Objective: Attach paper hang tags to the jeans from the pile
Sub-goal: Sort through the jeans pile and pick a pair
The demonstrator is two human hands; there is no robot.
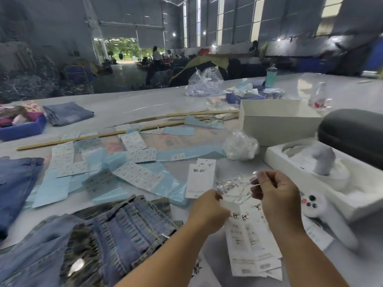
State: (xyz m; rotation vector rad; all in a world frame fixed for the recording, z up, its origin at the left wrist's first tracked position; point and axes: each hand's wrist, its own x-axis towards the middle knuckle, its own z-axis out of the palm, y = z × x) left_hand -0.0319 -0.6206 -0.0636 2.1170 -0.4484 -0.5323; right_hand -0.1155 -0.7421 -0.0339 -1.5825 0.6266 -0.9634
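I see both forearms reaching in from below. The left hand [209, 208] pinches the top of a stack of tags [246, 243], fingers closed on the paper. The right hand [275, 193] is curled shut on clear plastic loops [232, 186] above them. The tags hang long axis toward me, over the surface [145, 100]. The jeans [116, 230] lie left of the hands. A white box [275, 123] sits open behind; I can't tell its contents.

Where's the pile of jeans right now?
In the head view the jeans pile sits bottom left on the table, just left of the left hand, with blue sticker sheets behind it.
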